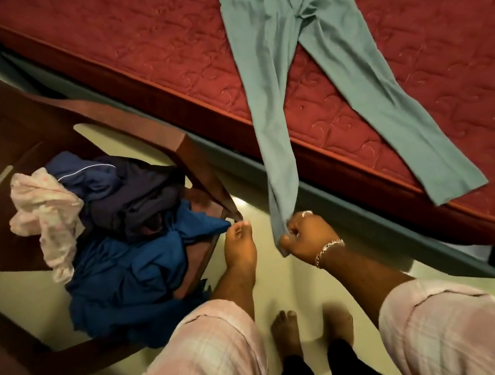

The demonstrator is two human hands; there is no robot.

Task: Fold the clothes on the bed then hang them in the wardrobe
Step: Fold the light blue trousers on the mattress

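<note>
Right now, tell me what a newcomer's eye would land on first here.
The green trousers spread on the red mattress, one leg hanging off the edge and gripped at its hem by the right hand. Next, the pile of clothes heaped on the wooden chair to the left, beside the left hand.

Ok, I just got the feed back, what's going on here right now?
A person stands beside the bed with green trousers spread on the red mattress. The right hand grips the hem of one trouser leg, which hangs off the mattress edge; the other leg lies flat on it. The left hand hangs loose, holding nothing. A heap of unfolded clothes sits on a wooden chair to the left. Folding has not visibly begun.
</note>
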